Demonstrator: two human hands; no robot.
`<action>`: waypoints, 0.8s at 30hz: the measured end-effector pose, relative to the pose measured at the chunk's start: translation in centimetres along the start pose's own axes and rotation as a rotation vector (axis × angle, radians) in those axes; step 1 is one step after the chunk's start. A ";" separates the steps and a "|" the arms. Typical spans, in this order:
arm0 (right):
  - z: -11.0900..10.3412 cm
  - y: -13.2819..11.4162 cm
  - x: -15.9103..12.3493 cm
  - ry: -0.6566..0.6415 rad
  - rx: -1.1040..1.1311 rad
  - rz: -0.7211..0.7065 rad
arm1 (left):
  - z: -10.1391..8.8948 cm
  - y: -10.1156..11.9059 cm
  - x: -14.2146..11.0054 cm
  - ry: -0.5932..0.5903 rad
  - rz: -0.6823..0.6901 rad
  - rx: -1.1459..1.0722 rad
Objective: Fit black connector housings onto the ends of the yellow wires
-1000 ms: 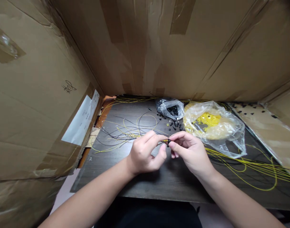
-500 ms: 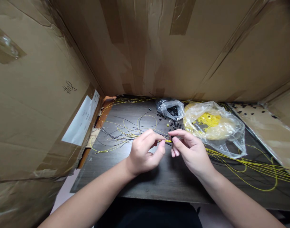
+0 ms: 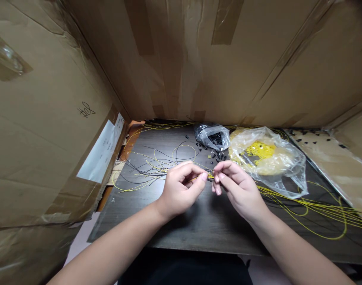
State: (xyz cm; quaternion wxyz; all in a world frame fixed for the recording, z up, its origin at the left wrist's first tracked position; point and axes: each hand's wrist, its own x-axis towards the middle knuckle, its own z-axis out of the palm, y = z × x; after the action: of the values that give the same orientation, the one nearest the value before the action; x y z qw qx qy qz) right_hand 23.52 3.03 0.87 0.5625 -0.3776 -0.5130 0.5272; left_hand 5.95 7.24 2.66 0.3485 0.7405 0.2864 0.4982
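Note:
Thin yellow and black wires run as a bundle between my two hands above the table. My left hand pinches them between thumb and forefinger. Close beside it, my right hand is closed round the same bundle, its thumb and forefinger together and the other fingers curled below. The small black piece seen there earlier is now hidden by the right fingers. To the left the loose wire ends fan out over the dark table; to the right the yellow wires trail off past the table edge.
A clear bag of small black parts stands at the back, with several loose black parts before it. Right of that lies a bigger clear bag of yellow clips. Cardboard walls enclose the back and sides.
The black piece at the right fingertips has gone from sight as the right hand closed further round the bundle. My left thumb and forefinger have come together on the wires.

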 end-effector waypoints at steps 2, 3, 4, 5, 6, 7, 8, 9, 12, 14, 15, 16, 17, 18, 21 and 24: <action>0.0 0.0 -0.2 -0.004 -0.120 -0.030 | 0.0 -0.1 0.0 -0.003 -0.011 -0.003; -0.1 -0.1 -0.3 0.004 -0.231 -0.068 | 0.1 -0.1 -0.1 -0.006 -0.012 0.001; -0.1 -0.1 -0.4 0.019 -0.370 -0.126 | 0.1 0.0 -0.1 -0.007 -0.009 0.008; -0.1 -0.2 -0.6 0.037 -0.523 -0.203 | 0.2 0.0 -0.1 -0.006 -0.004 0.017; -0.2 -0.3 -0.6 0.054 -0.670 -0.292 | 0.2 0.0 -0.1 -0.003 0.000 0.026; -0.2 -0.4 -0.7 0.066 -0.795 -0.381 | 0.3 0.1 -0.1 -0.002 0.004 0.034; -0.3 -0.5 -0.7 0.075 -0.888 -0.461 | 0.3 0.1 -0.1 -0.001 0.008 0.042; -0.3 -0.6 -0.6 0.084 -0.950 -0.530 | 0.3 0.1 -0.1 -0.001 0.012 0.052; -0.5 -0.7 -0.5 0.103 -1.033 -0.647 | 0.4 0.2 0.0 -0.006 0.032 0.093; -0.5 -0.7 -0.4 0.109 -1.059 -0.675 | 0.4 0.1 0.0 -0.011 0.049 0.117; -0.4 -0.7 -0.3 0.111 -1.072 -0.684 | 0.4 0.1 0.0 -0.015 0.055 0.123; -0.4 -0.6 -0.3 0.115 -1.082 -0.689 | 0.4 0.1 0.0 -0.022 0.060 0.126; -0.4 -0.6 -0.3 0.119 -1.090 -0.696 | 0.4 0.1 0.0 -0.028 0.061 0.128; -0.4 -0.5 -0.4 0.125 -1.096 -0.704 | 0.4 0.1 0.0 -0.034 0.062 0.129; -0.4 -0.4 -0.4 0.143 -1.101 -0.726 | 0.3 0.1 0.1 -0.042 0.056 0.135; -0.5 -0.3 -0.4 0.161 -1.110 -0.736 | 0.3 0.2 0.1 -0.058 0.038 0.129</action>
State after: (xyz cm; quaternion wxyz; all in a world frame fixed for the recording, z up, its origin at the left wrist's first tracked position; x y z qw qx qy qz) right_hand 24.13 2.64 0.98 0.4643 -0.4496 -0.7598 -0.0709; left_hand 6.28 7.15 2.79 0.2987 0.7809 0.2936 0.4634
